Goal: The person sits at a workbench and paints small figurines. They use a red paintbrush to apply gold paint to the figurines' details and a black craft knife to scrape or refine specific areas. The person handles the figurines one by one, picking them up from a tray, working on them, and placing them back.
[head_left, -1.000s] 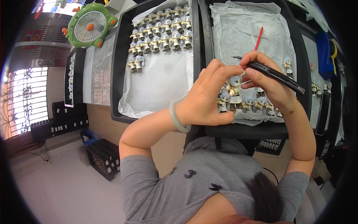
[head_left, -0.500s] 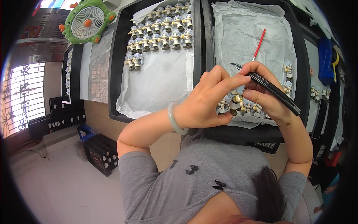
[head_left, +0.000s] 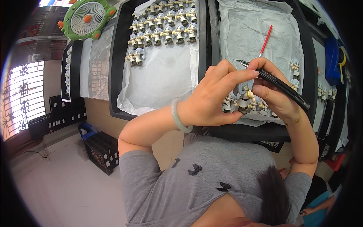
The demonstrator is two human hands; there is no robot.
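Note:
My left hand (head_left: 215,94), with a pale bangle at its wrist, is closed on a small figurine (head_left: 243,102). The figurine has pale blue-grey hair, white clothing and dark feet; its dark base end rests at my thumb tip, and fingers hide part of it. A black pen-shaped tool (head_left: 281,85) with a pointed metal tip lies in my right hand (head_left: 281,100). That hand's finger and thumb are bent beside the figurine's head; I cannot tell whether they touch it. The tip points left, over my left fingers.
A black tray (head_left: 117,75) lined with white paper holds rows of similar figurines (head_left: 168,34). The right tray (head_left: 307,49) holds more figurines (head_left: 295,68) and a red-handled brush (head_left: 266,39). A green fan (head_left: 87,19) stands far left. Another person's arm (head_left: 319,206) shows lower right.
The figurine has turned a little in my fingers and shows more of its body. Both hands keep nearly the same grip. Another person's arm shows more at the lower right.

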